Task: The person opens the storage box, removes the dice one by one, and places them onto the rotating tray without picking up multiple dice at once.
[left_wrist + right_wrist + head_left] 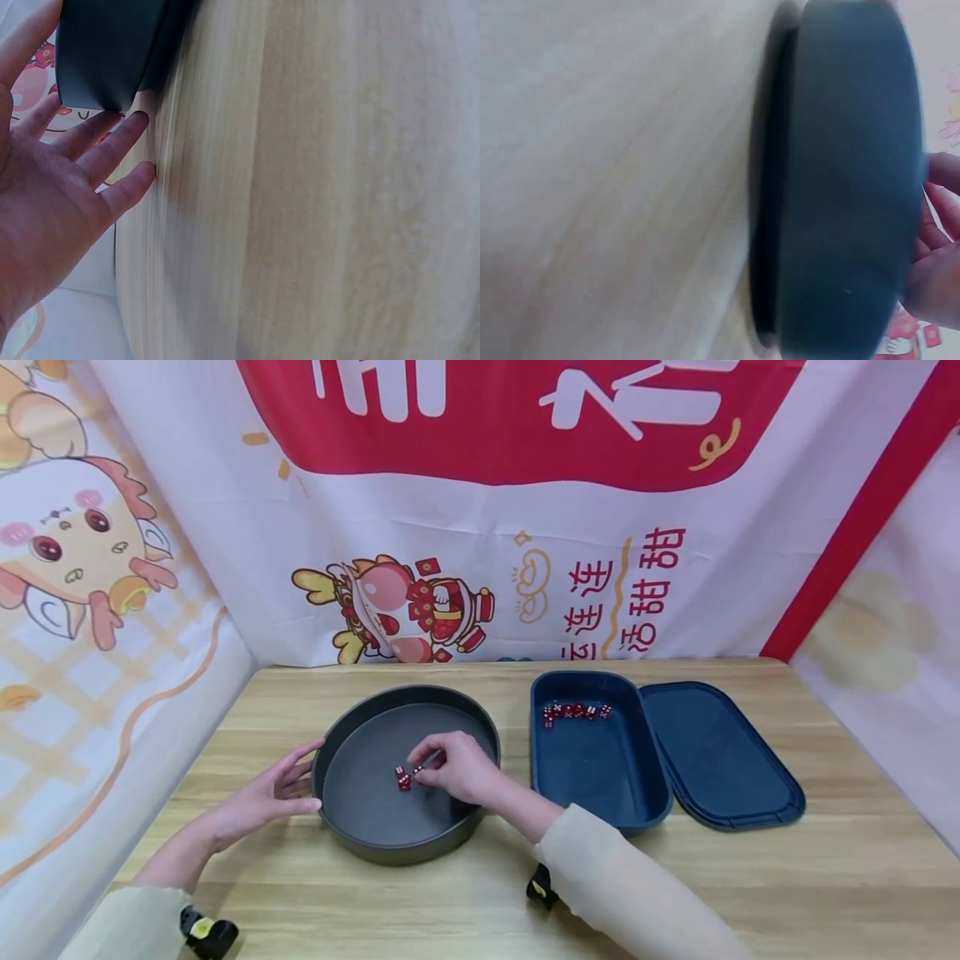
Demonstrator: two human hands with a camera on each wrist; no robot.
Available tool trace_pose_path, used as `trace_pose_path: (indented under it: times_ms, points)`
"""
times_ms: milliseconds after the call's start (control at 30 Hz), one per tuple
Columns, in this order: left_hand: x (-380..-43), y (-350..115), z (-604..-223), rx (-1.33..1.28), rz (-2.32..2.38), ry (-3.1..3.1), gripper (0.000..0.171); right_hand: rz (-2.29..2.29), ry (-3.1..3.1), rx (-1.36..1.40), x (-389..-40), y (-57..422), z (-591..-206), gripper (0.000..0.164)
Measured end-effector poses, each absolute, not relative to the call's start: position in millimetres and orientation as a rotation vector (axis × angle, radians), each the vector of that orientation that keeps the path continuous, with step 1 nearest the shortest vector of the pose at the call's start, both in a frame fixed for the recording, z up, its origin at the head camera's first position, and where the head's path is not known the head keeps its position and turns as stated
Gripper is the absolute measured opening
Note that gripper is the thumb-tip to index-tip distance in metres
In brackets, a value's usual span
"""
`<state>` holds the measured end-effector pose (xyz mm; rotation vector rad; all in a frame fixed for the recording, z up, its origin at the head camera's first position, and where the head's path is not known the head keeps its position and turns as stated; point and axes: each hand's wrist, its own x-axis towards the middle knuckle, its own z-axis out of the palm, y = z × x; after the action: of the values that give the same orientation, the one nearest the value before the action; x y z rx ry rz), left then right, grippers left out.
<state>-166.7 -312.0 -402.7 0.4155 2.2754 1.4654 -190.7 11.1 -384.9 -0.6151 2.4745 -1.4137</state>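
A round dark grey pan (pixel 367 814) stands on the table. My left hand (pixel 273 793) is at its left side, fingers spread, with the thumb and fingertips against the outer wall; the left wrist view shows these fingers (pixel 112 154) nearly straight beside the pan (pixel 105 56). Inside the pan, my right hand (pixel 459 768) pinches a small red die (pixel 418 770) between thumb and fingertips. Just left of it, a few red dice (pixel 403 782) lie on the pan's floor. In the right wrist view the pan wall (pixel 847 187) hides most of the right hand (pixel 939 277).
Right of the pan stands a dark blue rectangular container (pixel 592 777), with several red dice (pixel 573 711) grouped toward its far end. Its flat blue lid (pixel 723 756) lies against its right side on the wooden table (pixel 480 893). Printed cloth (pixel 450 510) hangs behind.
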Motion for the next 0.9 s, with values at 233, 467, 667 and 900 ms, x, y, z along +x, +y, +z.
trace_pose_path:
  times_ms: [233,467,667,900]
  points:
    - [-166,-313,-402,0.413,1.492,2.26,0.085,-1.443,2.431,-0.692,-176,46,-359,0.015]
    - [-166,-312,-400,0.423,1.47,2.274,0.085,-1.428,2.535,-0.714,-181,101,-348,0.015]
    - [-167,-312,-402,0.417,1.455,2.279,0.085,-1.341,2.668,-0.671,-190,151,-346,0.018]
    - [-167,-313,-402,0.401,1.455,2.275,0.086,-1.294,2.697,-0.691,-207,202,-352,0.02]
